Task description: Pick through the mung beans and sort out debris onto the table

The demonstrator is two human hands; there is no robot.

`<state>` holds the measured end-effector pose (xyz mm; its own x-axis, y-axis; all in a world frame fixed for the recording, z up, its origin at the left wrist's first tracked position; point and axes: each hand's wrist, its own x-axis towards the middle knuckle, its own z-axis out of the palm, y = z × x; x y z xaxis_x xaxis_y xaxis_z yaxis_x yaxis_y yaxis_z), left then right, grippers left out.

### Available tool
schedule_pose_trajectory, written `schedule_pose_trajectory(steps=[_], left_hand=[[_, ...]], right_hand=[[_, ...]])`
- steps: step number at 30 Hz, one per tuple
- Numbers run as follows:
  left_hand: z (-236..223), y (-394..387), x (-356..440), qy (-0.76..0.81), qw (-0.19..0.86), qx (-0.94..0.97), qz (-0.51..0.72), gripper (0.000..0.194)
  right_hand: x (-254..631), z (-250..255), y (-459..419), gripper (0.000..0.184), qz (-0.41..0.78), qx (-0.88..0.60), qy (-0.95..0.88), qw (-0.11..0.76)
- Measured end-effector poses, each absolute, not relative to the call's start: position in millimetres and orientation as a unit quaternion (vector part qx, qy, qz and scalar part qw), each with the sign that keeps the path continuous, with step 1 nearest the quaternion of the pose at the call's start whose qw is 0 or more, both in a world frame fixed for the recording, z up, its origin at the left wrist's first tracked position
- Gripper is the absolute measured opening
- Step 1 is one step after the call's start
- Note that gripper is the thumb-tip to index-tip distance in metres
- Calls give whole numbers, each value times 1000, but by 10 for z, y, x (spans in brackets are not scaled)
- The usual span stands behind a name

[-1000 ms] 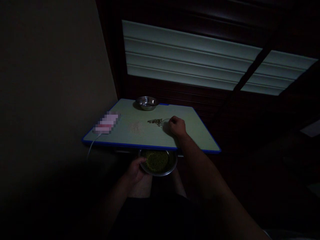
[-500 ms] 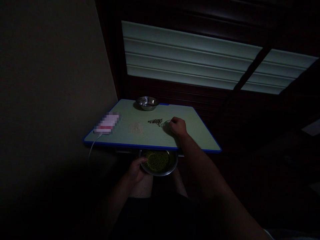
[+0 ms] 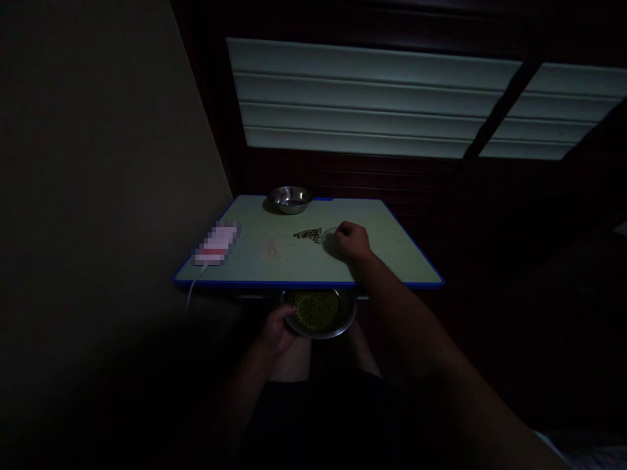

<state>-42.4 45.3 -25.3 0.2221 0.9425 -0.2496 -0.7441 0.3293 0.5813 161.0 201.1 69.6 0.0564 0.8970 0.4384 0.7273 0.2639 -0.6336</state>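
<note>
My left hand (image 3: 279,331) grips the left rim of a steel bowl (image 3: 349,320), thumb over the edge, below the front of the table. Small green beans (image 3: 316,309), which look like mung beans, lie in the bowl. Over the tabletop, my right hand (image 3: 353,240) is closed on a clear, rounded piece (image 3: 328,235) whose kind I cannot make out. Just left of that piece lies a small patch of dark beans or seeds (image 3: 308,234). A pale, scattered heap (image 3: 272,249) of fine bits sits further left.
A second steel bowl (image 3: 290,200) stands at the back of the pale table (image 3: 392,261) with a blue edge. At the left lies a blurred-out phone-like device (image 3: 218,244) with a white cable (image 3: 194,287). A wall rises on the left, dark slatted panels behind.
The view has shifted and levelled slightly, so the table sits a little further right. Both hands keep their holds; my right hand stays beside the dark patch with the clear piece.
</note>
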Motion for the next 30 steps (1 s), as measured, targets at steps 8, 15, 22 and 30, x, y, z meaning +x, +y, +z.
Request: schedule_pose_trajectory(steps=[8, 15, 22, 30], left_hand=[[-222, 448, -421, 306, 756, 171, 553, 54], [-200, 446, -406, 309, 752, 166, 558, 53], [-157, 419, -401, 313, 747, 166, 562, 54], [-171, 378, -442, 330, 746, 154, 558, 52]], right_hand=[[1607, 685, 2003, 19, 108, -580, -698, 406], [1609, 672, 2010, 20, 124, -571, -701, 408], [1597, 689, 1994, 18, 119, -582, -697, 400], [1606, 685, 1991, 22, 116, -589, -696, 394]])
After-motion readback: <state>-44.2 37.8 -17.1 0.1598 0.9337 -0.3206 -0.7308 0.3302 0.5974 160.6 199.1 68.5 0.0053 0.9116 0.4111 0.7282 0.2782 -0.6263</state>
